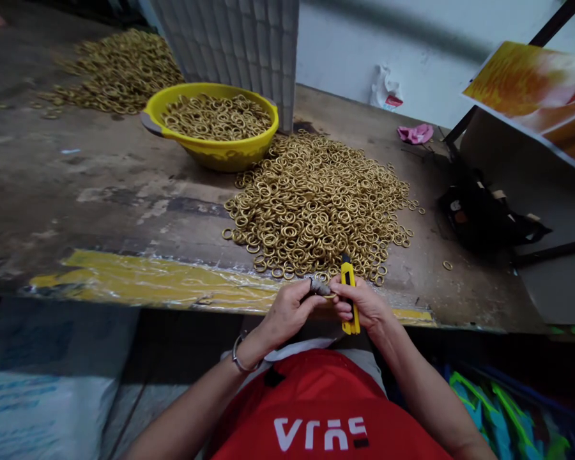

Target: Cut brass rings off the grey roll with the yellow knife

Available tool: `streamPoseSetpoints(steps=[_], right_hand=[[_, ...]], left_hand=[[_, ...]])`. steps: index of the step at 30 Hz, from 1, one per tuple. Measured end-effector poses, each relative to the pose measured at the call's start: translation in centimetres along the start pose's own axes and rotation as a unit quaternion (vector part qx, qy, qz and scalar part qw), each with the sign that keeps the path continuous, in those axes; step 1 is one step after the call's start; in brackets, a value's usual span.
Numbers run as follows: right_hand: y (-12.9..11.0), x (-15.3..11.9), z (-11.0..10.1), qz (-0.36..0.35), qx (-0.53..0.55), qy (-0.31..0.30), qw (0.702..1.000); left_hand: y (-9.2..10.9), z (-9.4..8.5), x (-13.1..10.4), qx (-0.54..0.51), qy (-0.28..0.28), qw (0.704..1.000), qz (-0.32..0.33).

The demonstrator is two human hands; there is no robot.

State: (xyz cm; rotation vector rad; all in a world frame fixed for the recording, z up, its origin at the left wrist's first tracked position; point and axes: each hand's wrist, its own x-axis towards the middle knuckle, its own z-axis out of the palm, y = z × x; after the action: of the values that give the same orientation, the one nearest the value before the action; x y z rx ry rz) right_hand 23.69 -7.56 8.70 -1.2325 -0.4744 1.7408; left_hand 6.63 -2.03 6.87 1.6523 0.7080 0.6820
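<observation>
In the head view, my right hand (367,303) is closed around a yellow utility knife (348,281), its dark tip pointing away from me. Close beside it, my left hand (290,312) pinches a gold ring (331,296), whose other side meets my right fingertips. A dark grey wrapping (319,287) covers a left fingertip. Both hands are at the table's front edge, just below a large pile of gold rings (316,204). Fingers partly hide the ring in my grip.
A yellow basin (220,153) full of rings stands behind the pile to the left. Farther back lies another ring pile (124,70) beside a grey panel (239,51). A black bag (489,217) and pink cloth (416,133) are at right. Yellow tape (163,278) covers the table edge.
</observation>
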Motion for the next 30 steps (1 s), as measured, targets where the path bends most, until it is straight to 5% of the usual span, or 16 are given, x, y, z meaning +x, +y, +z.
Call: streamPoseSetpoints(steps=[4, 7, 9, 14, 19, 22, 25, 30], right_hand=[[0.4, -1.2, 0.2, -0.124, -0.179, 0.08, 0.973], [0.9, -2.8, 0.2, -0.244, -0.448, 0.145, 0.848], [1.3, -3.8, 0.1, -0.266, -0.572, 0.157, 0.76], [2.3, -4.2, 0.6, -0.227, -0.699, 0.182, 0.653], [1.8, -2.8, -0.5, -0.144, -0.758, 0.21, 0.6], [1.0, -2.3, -1.9, -0.104, -0.762, 0.264, 0.583], [-0.2, -1.6, -2.0, -0.185, -0.742, 0.244, 0.596], [-3.4, 2.2, 0.8, -0.297, -0.719, 0.205, 0.594]], left_hand=[[0.1, 0.3, -0.1, -0.142, -0.048, 0.985, -0.089], [-0.1, 0.7, -0.3, -0.235, -0.048, 0.961, -0.138], [-0.3, 1.0, -0.3, -0.264, -0.035, 0.954, -0.139], [-0.2, 1.4, -0.2, -0.221, -0.041, 0.968, -0.114], [2.4, 0.8, -0.9, -0.091, -0.036, 0.995, -0.032], [3.9, 0.5, -1.8, -0.085, -0.093, 0.992, 0.001], [3.2, 0.7, -2.0, -0.184, -0.074, 0.977, -0.072], [0.4, 0.8, -1.3, -0.358, 0.042, 0.913, -0.19]])
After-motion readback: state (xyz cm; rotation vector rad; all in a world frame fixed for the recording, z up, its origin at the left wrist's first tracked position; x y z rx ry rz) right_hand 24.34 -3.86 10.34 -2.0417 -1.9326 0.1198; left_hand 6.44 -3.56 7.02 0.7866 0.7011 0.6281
